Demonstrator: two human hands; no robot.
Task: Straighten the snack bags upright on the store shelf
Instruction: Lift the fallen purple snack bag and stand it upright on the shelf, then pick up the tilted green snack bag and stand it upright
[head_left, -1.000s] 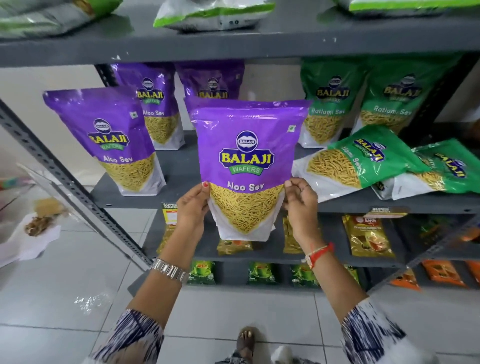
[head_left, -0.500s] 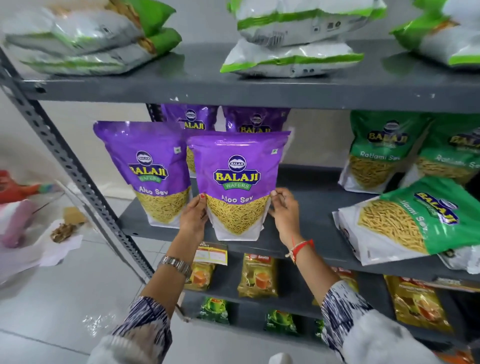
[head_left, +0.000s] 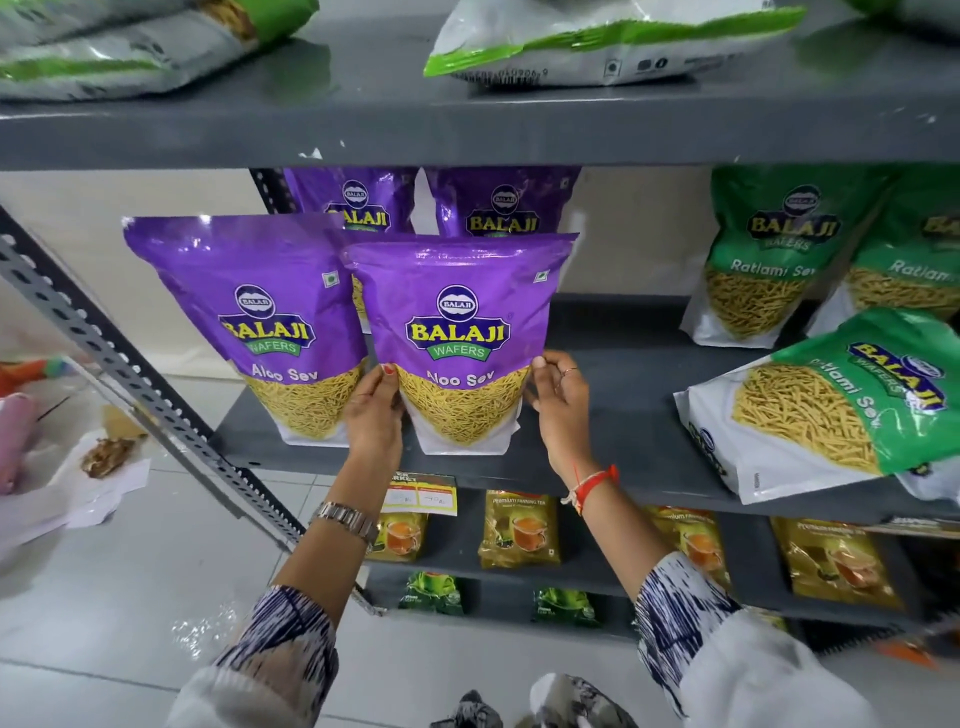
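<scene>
The purple Aloo Sev bag (head_left: 460, 343) stood upright on the grey middle shelf (head_left: 613, 415), base down near the front edge, long axis vertical, sealed top edge pointing up, printed face toward the camera. Its top leaned very slightly to the right.

Left hand (head_left: 375, 415): fingers wrapped along the bag's lower left edge, thumb on the front face beside the yellow window. Contact was clear; the hand was closed loosely on the bag, not clenched.

Right hand (head_left: 558, 410): thumb tip touched the bag's right edge approx. at label height; remaining fingers were spread and curled open, clear of the bag. Whether this was a real pinch or only a steadying touch could not be told, as the fingers behind the edge were hidden.

Adjacent items:
- A second purple bag (head_left: 260, 322) stood upright just beside the held one on the left, overlapping it slightly at the top corner.
- Two more purple bags (head_left: 501, 208) stood upright at the shelf rear, partly covered by the front pair.
- Two upright green Ratlami Sev bags (head_left: 769, 254) stood at the rear right.
- One fallen green bag (head_left: 826, 400) lay flat near the front right, long axis approx. horizontal, top end pointing up-right, base end overhanging toward the shelf front.

Lower shelves held tea packets (head_left: 519, 527). A price tag (head_left: 421, 493) hung from the middle shelf's front lip, below the held bag.
</scene>
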